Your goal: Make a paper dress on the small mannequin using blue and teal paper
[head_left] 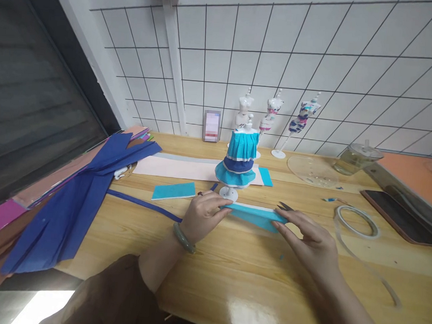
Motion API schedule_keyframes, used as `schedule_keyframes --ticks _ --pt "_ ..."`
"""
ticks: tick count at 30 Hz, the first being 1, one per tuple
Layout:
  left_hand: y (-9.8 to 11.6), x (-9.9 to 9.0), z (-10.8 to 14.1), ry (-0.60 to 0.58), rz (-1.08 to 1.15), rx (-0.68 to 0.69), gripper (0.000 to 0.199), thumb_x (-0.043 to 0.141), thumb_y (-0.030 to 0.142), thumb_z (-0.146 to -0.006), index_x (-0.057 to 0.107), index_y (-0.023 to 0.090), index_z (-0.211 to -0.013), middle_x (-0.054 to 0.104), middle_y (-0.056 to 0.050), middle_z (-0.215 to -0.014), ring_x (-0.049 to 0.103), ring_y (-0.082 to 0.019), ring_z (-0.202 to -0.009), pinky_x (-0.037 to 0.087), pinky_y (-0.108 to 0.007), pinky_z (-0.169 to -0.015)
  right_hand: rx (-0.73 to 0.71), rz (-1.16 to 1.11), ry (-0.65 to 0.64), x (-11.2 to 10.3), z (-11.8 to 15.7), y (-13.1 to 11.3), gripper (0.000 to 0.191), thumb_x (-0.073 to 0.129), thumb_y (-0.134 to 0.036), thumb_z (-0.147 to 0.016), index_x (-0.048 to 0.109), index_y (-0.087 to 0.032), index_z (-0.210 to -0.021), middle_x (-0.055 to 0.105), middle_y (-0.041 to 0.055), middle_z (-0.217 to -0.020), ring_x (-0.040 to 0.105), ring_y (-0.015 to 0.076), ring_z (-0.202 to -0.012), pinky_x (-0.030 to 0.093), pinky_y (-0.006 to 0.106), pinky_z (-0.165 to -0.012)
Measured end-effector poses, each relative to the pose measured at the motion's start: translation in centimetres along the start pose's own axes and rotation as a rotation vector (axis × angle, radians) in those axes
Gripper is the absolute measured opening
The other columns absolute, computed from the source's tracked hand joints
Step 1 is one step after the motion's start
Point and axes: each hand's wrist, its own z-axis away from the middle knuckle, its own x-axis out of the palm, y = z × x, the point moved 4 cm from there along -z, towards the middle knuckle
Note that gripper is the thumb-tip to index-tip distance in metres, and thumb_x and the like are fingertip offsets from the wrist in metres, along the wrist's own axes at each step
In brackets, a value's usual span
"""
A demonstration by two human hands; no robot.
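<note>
Stretched between my two hands is a light blue strip of crepe paper (254,215) with a white band along its top edge. My left hand (205,213) pinches its left end, and my right hand (309,237) pinches the right end between thumb and fingers. Just behind the strip stands a small dress-form mannequin (238,156) in a tiered turquoise and dark blue paper dress. Its round white base (228,194) is close to my left fingers. Scissors (285,206) lie beyond my right hand, partly hidden. A flat turquoise paper piece (174,191) rests left of the mannequin.
Dark blue crepe paper (68,206) and other coloured sheets pile up at left. A roll of tape (358,221) and a dark tablet-like device (404,217) lie at right. Several mini mannequins (271,114), a phone (211,126) and a lidded cup (355,159) stand along the back.
</note>
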Motion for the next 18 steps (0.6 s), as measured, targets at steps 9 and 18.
schedule_keyframes --ticks 9,18 --pt "-0.27 0.15 0.1 -0.001 0.039 -0.04 0.014 0.068 0.019 -0.075 0.069 0.016 -0.088 0.071 -0.006 -0.079 0.065 -0.016 -0.073 0.05 -0.029 -0.069 0.005 -0.009 0.0 0.16 0.12 0.27 0.025 0.065 -0.02 -0.079 0.068 -0.026 -0.103 0.07 0.0029 -0.085 0.068 0.02 -0.081 0.054 0.032 -0.07" --pt "-0.72 0.39 0.25 -0.036 0.033 -0.094 0.012 0.066 0.019 -0.076 0.07 0.017 -0.087 0.072 -0.007 -0.081 0.065 -0.017 -0.076 0.049 -0.03 -0.071 -0.014 -0.032 -0.004 0.29 -0.04 0.36 0.017 0.064 -0.02 -0.079 0.072 -0.025 -0.093 0.071 0.0034 -0.082 0.067 0.0182 -0.071 0.055 0.032 -0.066"
